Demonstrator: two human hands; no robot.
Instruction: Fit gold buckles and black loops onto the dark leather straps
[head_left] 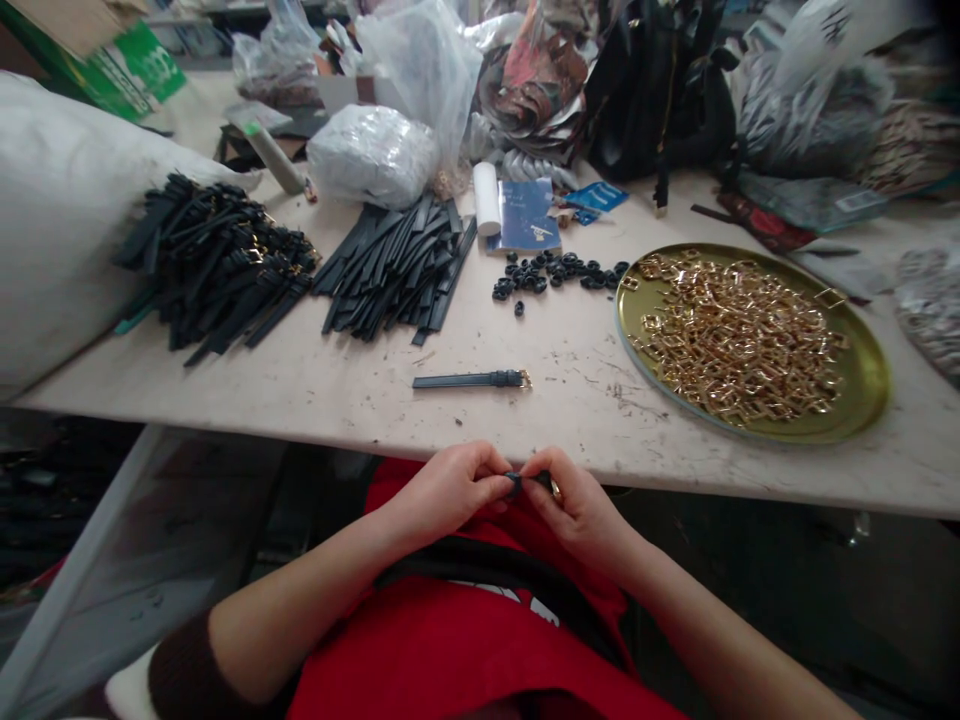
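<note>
Just off the table's front edge, above my lap, my left hand [466, 485] and my right hand [574, 505] meet with their fingertips pinched. Between them is a short dark strap [514, 484], mostly hidden by the fingers. A glint of gold, seemingly a buckle [556, 489], shows at my right hand. On the table ahead lies a single black buckle strap [465, 381], its gold buckle pointing right. Behind it are a pile of plain black strips [397, 265] and scattered small black loops [551, 272].
To the right, a round gold-coloured tray [870, 395] holds many gold buckles [750, 340]. Buckled black straps [225, 265] are heaped at left beside a big white sack [67, 220]. A white roll [487, 200], a blue booklet [529, 215] and plastic bags [375, 155] stand farther back.
</note>
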